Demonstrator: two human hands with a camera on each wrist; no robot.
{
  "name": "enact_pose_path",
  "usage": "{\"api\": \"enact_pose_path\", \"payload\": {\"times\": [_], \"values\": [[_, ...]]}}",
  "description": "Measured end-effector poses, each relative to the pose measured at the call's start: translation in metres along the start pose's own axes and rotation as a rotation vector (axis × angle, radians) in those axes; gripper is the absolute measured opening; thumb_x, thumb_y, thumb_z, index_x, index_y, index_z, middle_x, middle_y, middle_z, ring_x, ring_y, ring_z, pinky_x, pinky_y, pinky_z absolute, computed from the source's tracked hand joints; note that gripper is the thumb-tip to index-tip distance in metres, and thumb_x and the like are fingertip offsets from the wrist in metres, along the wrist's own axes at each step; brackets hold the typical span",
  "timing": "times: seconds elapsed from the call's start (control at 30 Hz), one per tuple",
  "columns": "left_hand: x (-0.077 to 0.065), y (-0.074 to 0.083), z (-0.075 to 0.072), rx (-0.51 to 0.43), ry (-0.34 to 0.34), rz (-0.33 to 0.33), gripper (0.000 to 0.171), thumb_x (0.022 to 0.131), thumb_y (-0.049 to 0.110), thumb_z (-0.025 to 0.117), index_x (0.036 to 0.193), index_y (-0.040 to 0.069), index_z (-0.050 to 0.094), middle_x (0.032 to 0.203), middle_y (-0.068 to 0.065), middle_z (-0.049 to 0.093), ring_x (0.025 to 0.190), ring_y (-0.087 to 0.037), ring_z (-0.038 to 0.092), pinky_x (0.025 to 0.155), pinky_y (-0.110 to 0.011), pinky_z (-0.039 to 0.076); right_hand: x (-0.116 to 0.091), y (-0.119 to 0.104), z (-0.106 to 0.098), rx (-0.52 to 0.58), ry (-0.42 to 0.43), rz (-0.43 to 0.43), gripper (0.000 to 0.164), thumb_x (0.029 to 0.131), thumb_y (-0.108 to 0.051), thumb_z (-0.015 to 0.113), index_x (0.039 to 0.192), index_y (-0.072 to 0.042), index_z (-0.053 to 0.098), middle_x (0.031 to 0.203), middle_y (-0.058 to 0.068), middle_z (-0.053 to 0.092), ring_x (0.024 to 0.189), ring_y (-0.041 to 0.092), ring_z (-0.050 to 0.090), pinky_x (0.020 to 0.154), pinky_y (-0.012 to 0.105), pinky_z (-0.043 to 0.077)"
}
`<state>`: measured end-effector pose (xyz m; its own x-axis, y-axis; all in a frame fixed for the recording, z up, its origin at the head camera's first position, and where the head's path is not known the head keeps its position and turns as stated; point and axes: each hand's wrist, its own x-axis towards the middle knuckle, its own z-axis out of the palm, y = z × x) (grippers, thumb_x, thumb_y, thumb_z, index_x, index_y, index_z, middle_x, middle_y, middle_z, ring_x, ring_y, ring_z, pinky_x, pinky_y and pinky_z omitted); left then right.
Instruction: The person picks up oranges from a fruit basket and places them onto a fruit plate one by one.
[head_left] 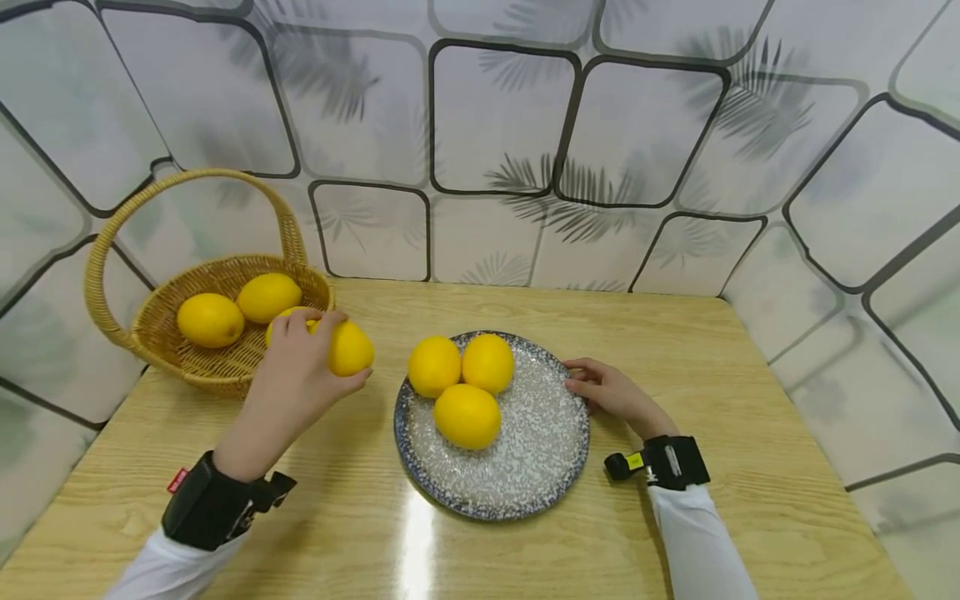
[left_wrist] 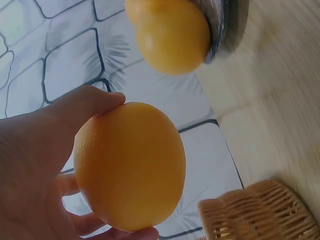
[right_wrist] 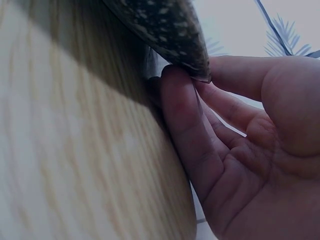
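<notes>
We see white long sleeves, the left sleeve (head_left: 176, 571) softly creased near its end and the right sleeve (head_left: 701, 537) smoother along the forearm. Over each wrist we note a wide black band: the left band (head_left: 202, 504) carries a small red tag (head_left: 177, 480) with pale lettering and a black clip-like piece (head_left: 281, 487); the right band (head_left: 675, 462) shows a pale slot, white markings and a rounded black fitting (head_left: 618, 467) beside a yellow label (head_left: 634, 461). Both hands are bare.
</notes>
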<state>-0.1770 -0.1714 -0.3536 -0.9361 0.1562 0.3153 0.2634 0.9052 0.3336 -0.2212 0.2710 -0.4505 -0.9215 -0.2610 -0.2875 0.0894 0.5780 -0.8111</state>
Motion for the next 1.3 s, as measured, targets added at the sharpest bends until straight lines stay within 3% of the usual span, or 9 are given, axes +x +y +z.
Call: {"api": "enact_pose_path", "payload": {"times": [0.57, 1.0, 1.3], "values": [[-0.022, 0.031, 0.017, -0.044, -0.077, 0.091, 0.07, 0.079, 0.039, 0.084, 0.134, 0.006, 0.058, 0.133, -0.029, 0.054, 0.12, -0.048, 0.048, 0.086, -0.057, 0.057, 0.003, 0.002, 0.001, 0.005, 0.008, 0.02, 0.052, 0.105, -0.027, 0.057, 0.15, -0.005, 0.046, 0.128, 0.023, 0.062, 0.094, 0.015, 0.062, 0.077, 0.027, 0.056], [-0.039, 0.043, 0.032, -0.071, -0.083, 0.124, 0.07, 0.076, 0.04, 0.085, 0.133, 0.008, 0.06, 0.131, -0.024, 0.057, 0.12, -0.042, 0.053, 0.083, -0.052, 0.06, 0.003, 0.002, 0.0, 0.002, 0.004, 0.002, 0.052, 0.105, -0.027, 0.057, 0.15, -0.004, 0.046, 0.128, 0.023, 0.063, 0.094, 0.014, 0.062, 0.077, 0.027, 0.055], [-0.045, 0.049, 0.038, -0.089, -0.112, 0.112, 0.074, 0.073, 0.044, 0.088, 0.133, 0.009, 0.061, 0.132, -0.023, 0.056, 0.119, -0.041, 0.054, 0.083, -0.052, 0.06, 0.003, 0.002, 0.0, 0.006, 0.003, 0.017, 0.053, 0.104, -0.028, 0.058, 0.15, -0.004, 0.046, 0.128, 0.022, 0.063, 0.095, 0.014, 0.063, 0.078, 0.027, 0.055]]}}
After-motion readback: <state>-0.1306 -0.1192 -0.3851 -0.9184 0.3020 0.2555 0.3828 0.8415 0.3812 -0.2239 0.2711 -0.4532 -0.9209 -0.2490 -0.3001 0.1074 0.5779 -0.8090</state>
